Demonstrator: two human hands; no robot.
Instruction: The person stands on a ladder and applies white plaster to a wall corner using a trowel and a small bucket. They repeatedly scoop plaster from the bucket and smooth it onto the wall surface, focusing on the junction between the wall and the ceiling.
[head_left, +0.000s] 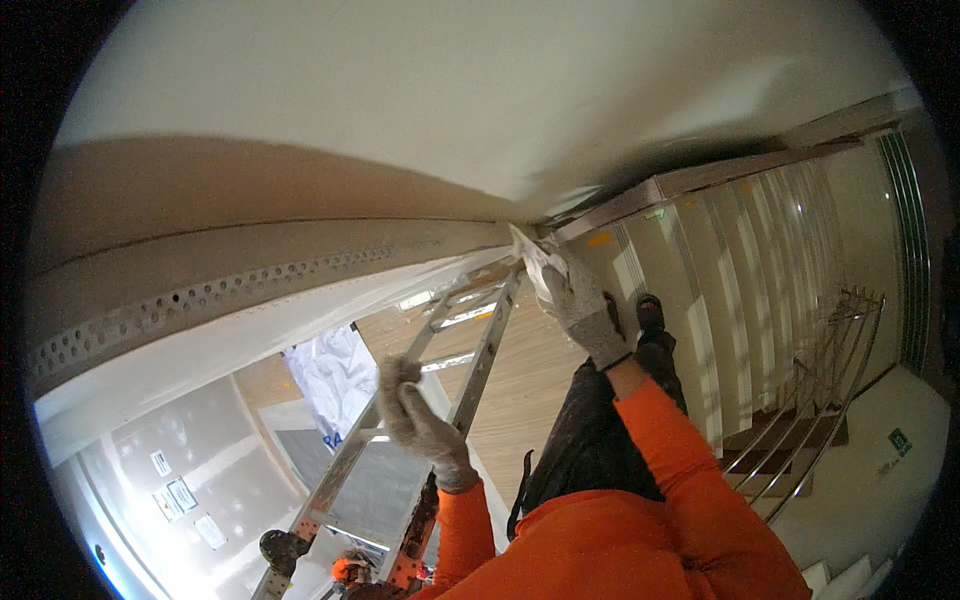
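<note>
My right hand (585, 312), in a grey knit glove, reaches up to the corner where the wall edge meets the stair side. Its fingers close on a crumpled white rag-like piece (541, 272), cloth or paper, whose tip touches the wall edge (470, 240). My left hand (418, 425), gloved as well, is raised above an aluminium stepladder (480, 365). Its fingers are curled in, and whatever they may hold is hidden. I cannot tell whether that hand touches the ladder rail.
A perforated metal corner strip (260, 283) runs along the wall edge. Stairs (690, 300) with a steel handrail (850, 400) are at right; my shoe (650, 314) is by them. Below lie a wood floor (520, 400) and white sheeting (335, 375). An orange-and-black object (352, 570) is near the ladder.
</note>
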